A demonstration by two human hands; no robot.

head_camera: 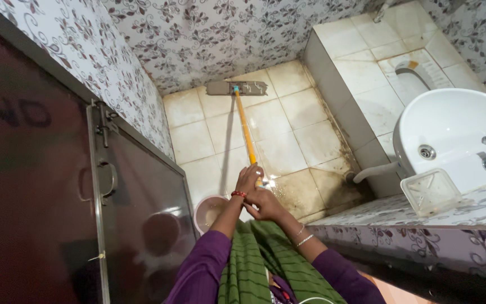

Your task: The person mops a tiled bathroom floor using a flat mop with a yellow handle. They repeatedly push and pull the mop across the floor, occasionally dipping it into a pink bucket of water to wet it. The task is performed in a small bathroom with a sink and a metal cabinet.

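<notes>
With both arms stretched forward to reach the far wall: left hand (248, 179) and right hand (266, 204) closed round yellow mop handle (245, 127), stacked for leverage, flat mop head (237, 88) pressed on tiled floor (302, 115) beside raised step (361, 84)

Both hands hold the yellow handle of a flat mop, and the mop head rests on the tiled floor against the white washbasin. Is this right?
Not quite. In the head view, both hands, left hand and right hand, hold the yellow mop handle, but the grey flat mop head rests against the far patterned wall, not the white washbasin.

Purple sleeves (203, 264), green striped scarf (254, 264), red bangle (238, 194), thin silver bangles (304, 236).
</notes>
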